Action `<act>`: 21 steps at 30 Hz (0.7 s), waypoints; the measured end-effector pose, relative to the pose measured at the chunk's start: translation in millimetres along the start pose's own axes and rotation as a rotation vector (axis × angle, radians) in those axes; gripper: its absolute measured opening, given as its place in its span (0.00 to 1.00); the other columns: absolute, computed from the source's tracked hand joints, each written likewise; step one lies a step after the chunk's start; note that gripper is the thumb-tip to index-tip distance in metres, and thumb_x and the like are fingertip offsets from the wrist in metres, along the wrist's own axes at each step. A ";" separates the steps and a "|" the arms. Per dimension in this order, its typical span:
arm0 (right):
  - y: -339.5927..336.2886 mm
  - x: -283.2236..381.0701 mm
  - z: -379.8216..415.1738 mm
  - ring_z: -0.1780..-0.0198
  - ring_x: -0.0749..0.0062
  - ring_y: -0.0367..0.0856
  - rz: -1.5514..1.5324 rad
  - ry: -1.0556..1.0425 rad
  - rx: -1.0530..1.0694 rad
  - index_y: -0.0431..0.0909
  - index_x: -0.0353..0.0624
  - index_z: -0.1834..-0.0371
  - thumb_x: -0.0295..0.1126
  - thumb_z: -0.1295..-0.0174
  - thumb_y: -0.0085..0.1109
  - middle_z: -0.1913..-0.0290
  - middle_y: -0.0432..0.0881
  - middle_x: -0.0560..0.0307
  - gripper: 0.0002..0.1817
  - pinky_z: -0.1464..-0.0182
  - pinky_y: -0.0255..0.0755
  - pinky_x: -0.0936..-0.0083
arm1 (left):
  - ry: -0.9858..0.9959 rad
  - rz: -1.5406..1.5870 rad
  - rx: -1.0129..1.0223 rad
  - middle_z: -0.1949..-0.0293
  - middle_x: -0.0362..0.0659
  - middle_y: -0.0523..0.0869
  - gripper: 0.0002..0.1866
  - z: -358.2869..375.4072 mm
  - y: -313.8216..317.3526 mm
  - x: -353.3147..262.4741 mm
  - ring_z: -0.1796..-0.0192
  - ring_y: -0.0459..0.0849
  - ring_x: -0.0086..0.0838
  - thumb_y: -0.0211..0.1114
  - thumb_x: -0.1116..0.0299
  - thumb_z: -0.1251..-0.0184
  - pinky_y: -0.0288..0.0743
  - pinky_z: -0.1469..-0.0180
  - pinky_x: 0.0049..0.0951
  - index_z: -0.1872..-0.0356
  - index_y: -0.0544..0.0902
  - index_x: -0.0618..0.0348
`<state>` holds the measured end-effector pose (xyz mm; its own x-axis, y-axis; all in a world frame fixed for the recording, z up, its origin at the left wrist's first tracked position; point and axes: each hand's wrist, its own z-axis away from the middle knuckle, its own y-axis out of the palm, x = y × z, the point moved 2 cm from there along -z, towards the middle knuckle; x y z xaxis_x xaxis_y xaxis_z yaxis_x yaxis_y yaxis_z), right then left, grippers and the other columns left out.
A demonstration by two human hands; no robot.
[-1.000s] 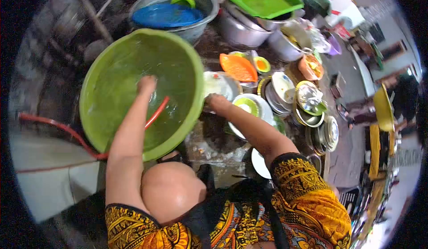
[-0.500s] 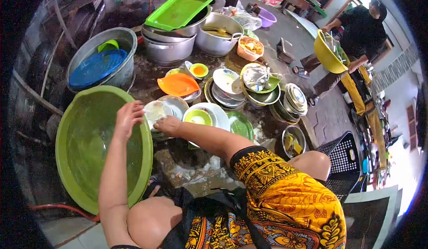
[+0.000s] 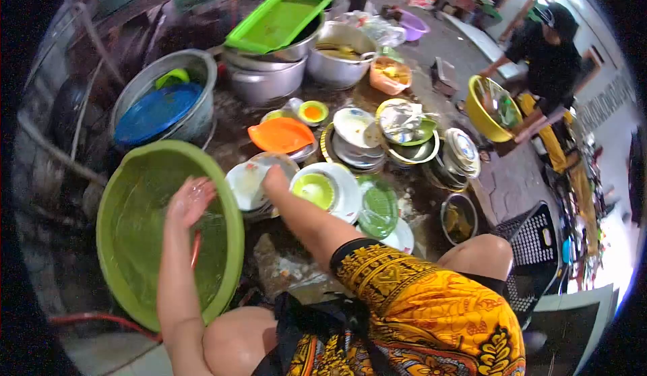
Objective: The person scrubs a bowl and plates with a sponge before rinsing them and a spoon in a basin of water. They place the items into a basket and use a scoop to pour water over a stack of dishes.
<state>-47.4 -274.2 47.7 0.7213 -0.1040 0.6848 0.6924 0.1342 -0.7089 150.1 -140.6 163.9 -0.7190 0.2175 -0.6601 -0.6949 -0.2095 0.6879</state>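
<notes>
Over the large green basin (image 3: 114,234), which holds water, my left hand (image 3: 192,201) is raised with its fingers apart and nothing in them. My right hand (image 3: 274,179) is at the right edge of a white plate (image 3: 247,184) that tops a small stack beside the basin. Its fingers are blurred, so whether they grip the plate does not show. Just behind lies an orange leaf-shaped dish (image 3: 282,135). To the right of my right hand, a light green bowl (image 3: 313,191) rests on white plates (image 3: 347,197).
Stacked dishes (image 3: 354,128) and big metal pots (image 3: 266,83) stand farther back. A grey tub (image 3: 209,83) holds a blue item. By my right knee is a black crate (image 3: 542,238). At the right, another person (image 3: 549,56) bends with a yellow basin (image 3: 482,116).
My left hand has moved from the basin's rim to above its inside. My right hand has shifted slightly along the plate's edge. The other person has lowered the yellow basin.
</notes>
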 end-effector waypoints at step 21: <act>-76.0 85.3 60.4 0.59 0.46 0.75 0.454 -1.057 0.107 0.66 0.38 0.64 0.25 0.53 0.51 0.68 0.77 0.40 0.12 0.57 0.69 0.57 | 0.040 -0.061 -0.183 0.52 0.51 0.78 0.20 2.0 -56.4 2.1 0.56 0.79 0.38 0.47 0.57 0.33 0.73 0.52 0.40 0.53 0.75 0.64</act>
<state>-39.6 -233.8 170.1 0.4928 0.8455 0.2058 0.3320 0.0359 -0.9426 187.9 -126.5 124.3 -0.6728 0.1981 -0.7128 -0.7250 -0.3681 0.5821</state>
